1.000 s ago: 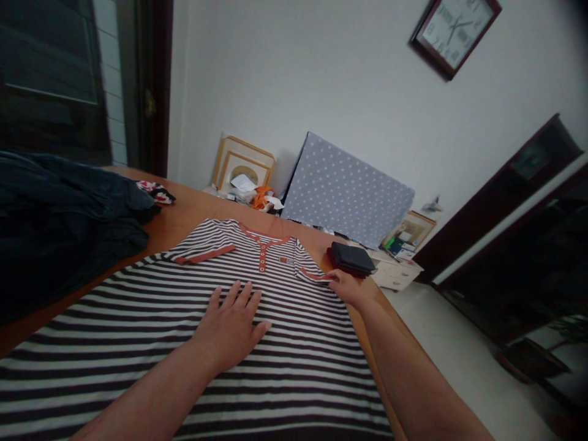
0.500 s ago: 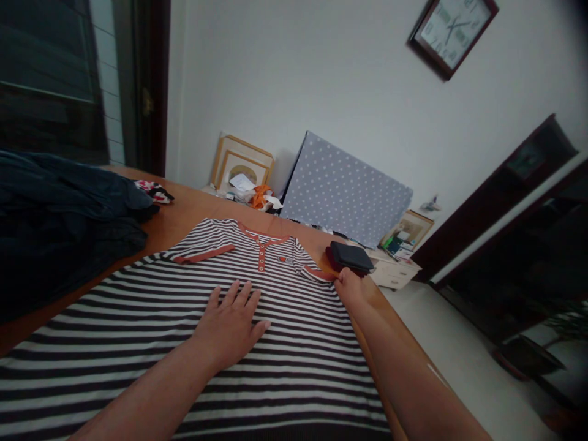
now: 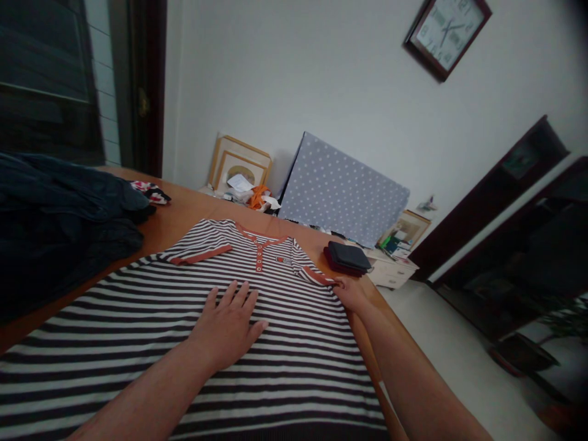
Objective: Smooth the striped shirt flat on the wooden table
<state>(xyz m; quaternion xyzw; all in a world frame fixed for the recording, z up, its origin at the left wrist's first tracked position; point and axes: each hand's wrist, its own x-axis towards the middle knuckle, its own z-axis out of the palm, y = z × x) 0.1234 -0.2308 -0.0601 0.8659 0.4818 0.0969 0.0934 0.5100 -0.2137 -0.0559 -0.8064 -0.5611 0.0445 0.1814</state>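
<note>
A black-and-white striped shirt with orange trim at the collar, button placket and sleeve cuffs lies spread on the wooden table. My left hand rests flat on the chest of the shirt, fingers spread. At the right sleeve, my right hand pinches the shirt's edge just under the cuff. The collar points away from me, and a small patch sits beside the buttons.
Dark clothes lie piled on the table's left side, with a red-and-white patterned cloth beyond. Dark folded items sit near the right edge. Behind stand a polka-dot cloth cover, a picture frame and a white cabinet.
My left hand stays flat on the shirt. My right hand keeps its hold at the sleeve and has shifted slightly. The whole view has moved a little.
</note>
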